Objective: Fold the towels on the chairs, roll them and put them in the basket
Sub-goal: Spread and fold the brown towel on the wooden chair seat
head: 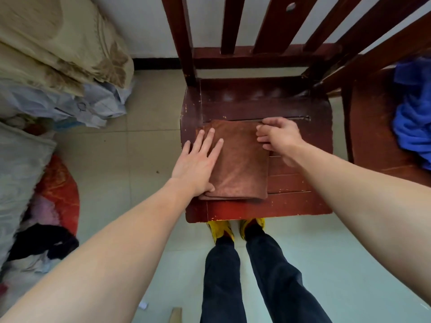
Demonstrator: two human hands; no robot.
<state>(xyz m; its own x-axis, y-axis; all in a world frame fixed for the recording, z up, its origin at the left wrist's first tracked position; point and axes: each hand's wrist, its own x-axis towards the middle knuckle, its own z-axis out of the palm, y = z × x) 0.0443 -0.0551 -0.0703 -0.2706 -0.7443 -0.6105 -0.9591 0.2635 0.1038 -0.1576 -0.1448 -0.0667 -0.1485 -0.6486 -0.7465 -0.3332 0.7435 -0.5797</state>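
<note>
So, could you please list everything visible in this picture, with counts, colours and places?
brown towel: one, folded flat, on the near chair seat
near chair: one, dark red wood, centre
second chair: one, dark red wood, right edge
blue towel: one, crumpled, on the second chair
bedding pile: beige and pale blue, upper left
red cloth: one, floor at left
tiled floor: pale
legs: two, dark trousers, yellow shoes
left hand: flat on the towel's left side
right hand: curled at the towel's far right corner

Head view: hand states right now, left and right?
Left hand: open, flat on the brown towel, holding nothing.
Right hand: fingers curled at the towel's far right edge; cannot tell whether it grips.
</note>
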